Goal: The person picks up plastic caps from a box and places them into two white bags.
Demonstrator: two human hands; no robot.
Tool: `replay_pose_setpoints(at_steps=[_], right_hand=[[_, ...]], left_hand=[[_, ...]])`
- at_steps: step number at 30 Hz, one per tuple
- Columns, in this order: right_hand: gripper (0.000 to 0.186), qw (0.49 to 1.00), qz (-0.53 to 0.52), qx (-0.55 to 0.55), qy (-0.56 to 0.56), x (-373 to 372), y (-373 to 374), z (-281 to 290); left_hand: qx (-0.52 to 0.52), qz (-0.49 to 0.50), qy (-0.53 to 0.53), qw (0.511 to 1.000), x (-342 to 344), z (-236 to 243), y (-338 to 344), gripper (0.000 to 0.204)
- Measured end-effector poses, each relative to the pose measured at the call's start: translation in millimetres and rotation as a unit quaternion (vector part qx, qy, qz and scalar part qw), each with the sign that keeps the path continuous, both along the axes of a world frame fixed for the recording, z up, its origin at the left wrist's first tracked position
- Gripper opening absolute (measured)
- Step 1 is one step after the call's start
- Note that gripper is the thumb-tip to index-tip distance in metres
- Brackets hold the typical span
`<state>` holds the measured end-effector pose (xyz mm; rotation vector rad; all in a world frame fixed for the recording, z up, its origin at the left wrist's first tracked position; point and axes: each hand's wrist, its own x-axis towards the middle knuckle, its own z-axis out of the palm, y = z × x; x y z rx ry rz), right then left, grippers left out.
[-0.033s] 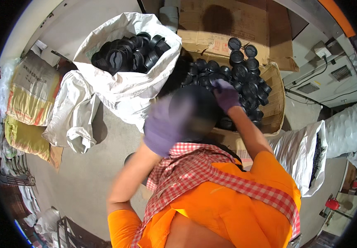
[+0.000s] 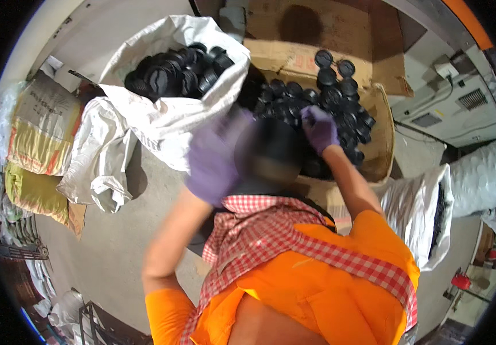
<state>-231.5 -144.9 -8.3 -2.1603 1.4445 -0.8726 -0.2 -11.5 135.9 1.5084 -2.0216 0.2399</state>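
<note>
The black caps [image 2: 348,122] lie in a heap in an open cardboard box [image 2: 383,144]. The right hand [image 2: 320,129], in a purple glove, is at this heap with bent fingers, its forearm stretched forward; whether it grips a cap, I cannot tell. The left hand [image 2: 210,158], its elbow bent, is beside a dark shape [image 2: 274,146] (too blurred to name), and its grip I also cannot tell. Left of the box, a white sack [image 2: 170,123] contains similar caps [image 2: 160,81]. Around is grey floor [image 2: 110,247], with a yellow bag [image 2: 35,191] farther left.
</note>
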Motion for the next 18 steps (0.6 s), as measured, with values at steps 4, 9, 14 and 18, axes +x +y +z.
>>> replay_pose_setpoints(at_steps=[4,9,14,18], right_hand=[[0.017,0.978,-0.141,0.078,-0.132,-68.0,5.0,22.7],[0.017,0.928,-0.348,-0.103,-0.085,-204.7,20.1,73.4],[0.036,0.782,-0.576,-0.133,0.197,-352.0,75.7,111.5],[0.110,0.688,-0.634,0.252,0.248,-372.5,109.5,109.3]], left_hand=[[-0.181,0.014,-0.067,0.981,88.9,41.6,-69.2,0.040],[0.363,0.275,-0.226,0.861,183.0,8.0,-93.2,0.051],[0.128,0.137,-0.258,0.948,187.6,2.0,-89.5,0.058],[0.201,0.057,-0.230,0.950,111.8,29.2,-59.7,0.046]])
